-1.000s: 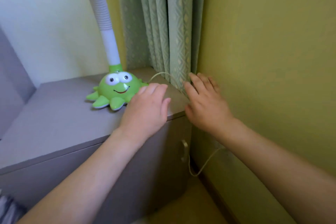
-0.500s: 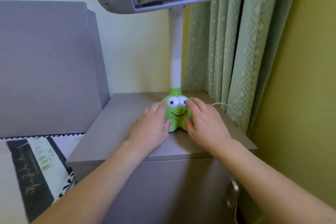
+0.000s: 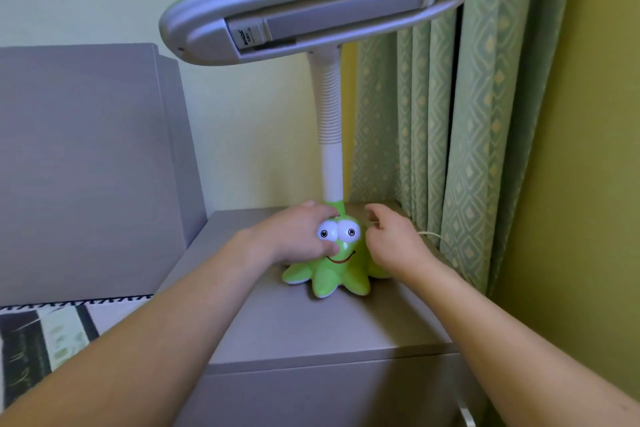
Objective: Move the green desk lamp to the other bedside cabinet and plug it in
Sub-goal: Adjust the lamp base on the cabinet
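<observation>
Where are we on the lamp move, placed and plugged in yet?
Done: the green desk lamp stands upright on a grey bedside cabinet; whether this is the destination cabinet can't be told. In hand: left hand grips the base beside the eyes; right hand is curled at its other side. Left: the white cord runs behind the curtain; no plug or socket visible.

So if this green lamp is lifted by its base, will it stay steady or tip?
The green desk lamp probably feels top-heavy: its wide head overhangs a thin neck. The ribbed neck may flex and sway. The cord behind may drag.
</observation>
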